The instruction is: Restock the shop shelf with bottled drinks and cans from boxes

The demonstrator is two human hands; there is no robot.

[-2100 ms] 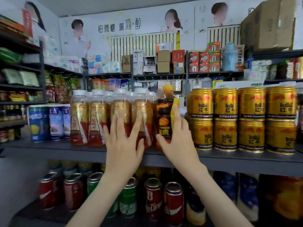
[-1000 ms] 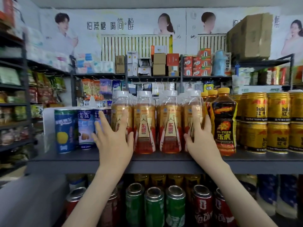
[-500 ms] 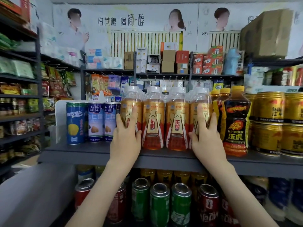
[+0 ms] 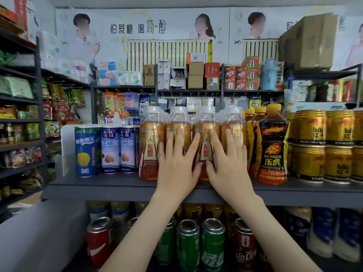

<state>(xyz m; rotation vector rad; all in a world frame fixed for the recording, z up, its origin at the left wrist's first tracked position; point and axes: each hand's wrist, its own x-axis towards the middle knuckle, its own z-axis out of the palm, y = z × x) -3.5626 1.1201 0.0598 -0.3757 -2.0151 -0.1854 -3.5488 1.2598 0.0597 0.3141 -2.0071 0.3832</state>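
We have both hands up on the dark grey shelf (image 4: 121, 185), pressed flat against the front row of gold-labelled bottles with clear caps (image 4: 151, 146). Our left hand (image 4: 176, 169) lies open, fingers spread, over the second bottle from the left of that row; its thumb reaches across toward the third bottle. Our right hand (image 4: 227, 169) is also open and spread, palm against the third and fourth bottles, its thumb touching the lower part of the third. The two thumbs nearly meet low on that third bottle. Neither hand closes around anything; both only lie against the bottle fronts.

The four bottles stand upright, touching one another, close to the front edge of the shelf near its middle. More of the same bottles show behind them. Just beside them to the left stand three tall blue cans (image 4: 110, 150), and beyond those a white divider (image 4: 67, 146) near the left end of the shelf. Just to the right stand the dark orange-capped bottles (image 4: 273, 146), then the gold cans (image 4: 310, 146) stacked two high toward the right end.

On the lower shelf, red and green cans (image 4: 188, 246) stand in a row beneath our forearms.
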